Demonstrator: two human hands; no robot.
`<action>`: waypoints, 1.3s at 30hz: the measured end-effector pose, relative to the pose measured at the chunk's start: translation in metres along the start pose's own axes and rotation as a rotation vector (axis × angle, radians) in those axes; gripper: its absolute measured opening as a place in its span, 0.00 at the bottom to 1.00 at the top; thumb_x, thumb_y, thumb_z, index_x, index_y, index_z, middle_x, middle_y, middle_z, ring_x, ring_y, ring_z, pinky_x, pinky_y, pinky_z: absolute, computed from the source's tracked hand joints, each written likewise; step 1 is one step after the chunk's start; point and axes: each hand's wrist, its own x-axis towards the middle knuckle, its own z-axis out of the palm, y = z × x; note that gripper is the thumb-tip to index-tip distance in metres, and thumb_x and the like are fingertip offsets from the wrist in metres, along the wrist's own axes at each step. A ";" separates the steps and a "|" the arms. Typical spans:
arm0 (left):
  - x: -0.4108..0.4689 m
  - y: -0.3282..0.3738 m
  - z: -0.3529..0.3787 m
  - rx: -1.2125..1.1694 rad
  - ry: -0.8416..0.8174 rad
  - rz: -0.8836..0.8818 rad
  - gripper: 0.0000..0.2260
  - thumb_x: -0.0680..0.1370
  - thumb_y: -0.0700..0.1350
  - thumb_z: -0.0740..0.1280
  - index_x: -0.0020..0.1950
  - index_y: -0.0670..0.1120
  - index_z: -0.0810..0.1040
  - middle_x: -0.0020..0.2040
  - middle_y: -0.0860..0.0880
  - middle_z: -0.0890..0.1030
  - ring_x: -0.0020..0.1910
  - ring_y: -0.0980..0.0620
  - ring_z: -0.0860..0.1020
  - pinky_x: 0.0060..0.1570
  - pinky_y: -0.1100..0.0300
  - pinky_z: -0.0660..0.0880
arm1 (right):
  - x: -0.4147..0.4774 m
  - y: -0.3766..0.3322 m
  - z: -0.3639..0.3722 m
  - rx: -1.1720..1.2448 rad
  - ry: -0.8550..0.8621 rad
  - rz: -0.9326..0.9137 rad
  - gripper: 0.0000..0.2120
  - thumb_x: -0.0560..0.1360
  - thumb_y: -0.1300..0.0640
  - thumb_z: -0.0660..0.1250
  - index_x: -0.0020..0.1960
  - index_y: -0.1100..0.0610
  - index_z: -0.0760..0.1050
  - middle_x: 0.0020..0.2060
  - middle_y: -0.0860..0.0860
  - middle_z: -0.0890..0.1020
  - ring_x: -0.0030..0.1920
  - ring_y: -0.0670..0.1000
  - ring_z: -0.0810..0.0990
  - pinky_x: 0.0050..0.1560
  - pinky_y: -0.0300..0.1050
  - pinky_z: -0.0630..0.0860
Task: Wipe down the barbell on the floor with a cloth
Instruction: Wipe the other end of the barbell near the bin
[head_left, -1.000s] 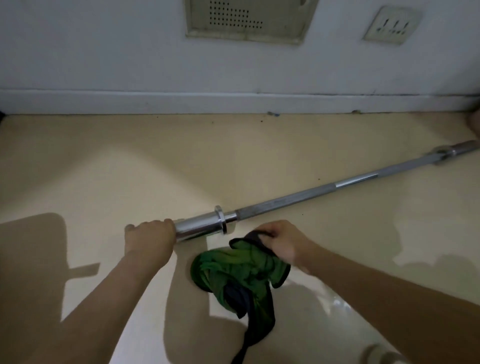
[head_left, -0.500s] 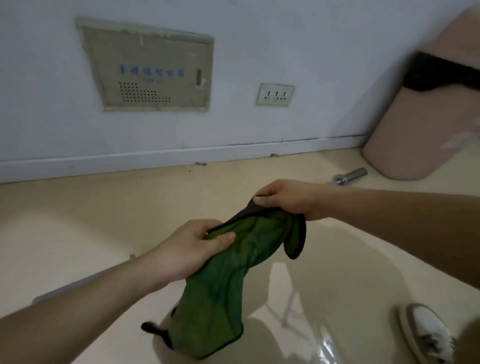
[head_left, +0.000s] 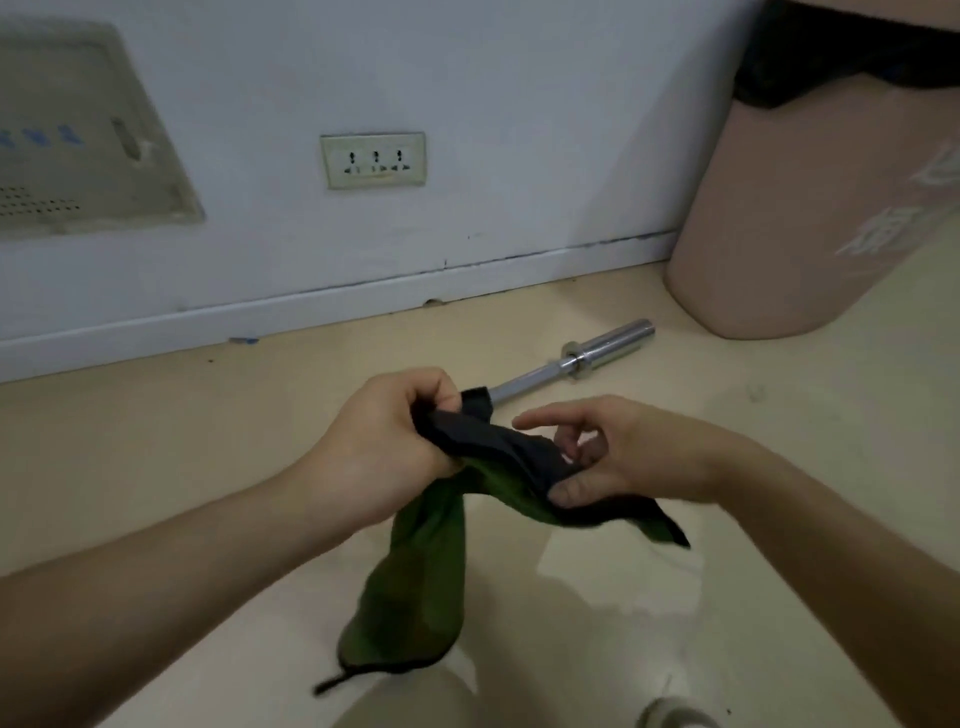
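A green cloth with a dark reverse side hangs in the air between my hands, above the floor. My left hand grips its upper end in a fist. My right hand pinches the cloth's dark edge between thumb and curled fingers, the forefinger stretched out. Beyond the hands the steel barbell lies on the floor; only its right end with collar and sleeve shows, the rest is hidden behind my hands and the cloth.
A pink bin with a black liner stands at the right, close to the barbell's end. A white wall with a socket plate and a beige panel runs along the back. A shoe shows at the bottom edge.
My left hand let go of the barbell's sleeve and took hold of the cloth. Both hands lifted the cloth off the floor, and my view swung right to the bar's other end.
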 end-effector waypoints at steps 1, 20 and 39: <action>0.017 0.010 0.019 -0.049 0.038 -0.005 0.16 0.67 0.28 0.70 0.31 0.49 0.73 0.30 0.52 0.76 0.32 0.58 0.75 0.29 0.67 0.71 | -0.005 0.021 -0.012 0.217 -0.078 -0.024 0.32 0.68 0.57 0.76 0.68 0.42 0.69 0.54 0.52 0.78 0.50 0.57 0.82 0.52 0.54 0.79; 0.174 -0.014 0.205 -0.071 -0.069 -0.342 0.19 0.69 0.32 0.65 0.51 0.54 0.77 0.44 0.45 0.78 0.42 0.48 0.80 0.39 0.53 0.80 | 0.005 0.161 -0.150 -0.537 0.642 -0.136 0.07 0.71 0.50 0.68 0.38 0.52 0.79 0.37 0.45 0.76 0.42 0.46 0.71 0.40 0.42 0.69; 0.349 -0.145 0.186 1.023 -0.344 -0.138 0.12 0.76 0.45 0.63 0.58 0.44 0.74 0.57 0.43 0.79 0.55 0.43 0.77 0.49 0.56 0.72 | 0.003 0.167 -0.137 -0.038 0.362 0.437 0.09 0.70 0.59 0.67 0.38 0.47 0.69 0.30 0.50 0.78 0.27 0.44 0.71 0.30 0.37 0.68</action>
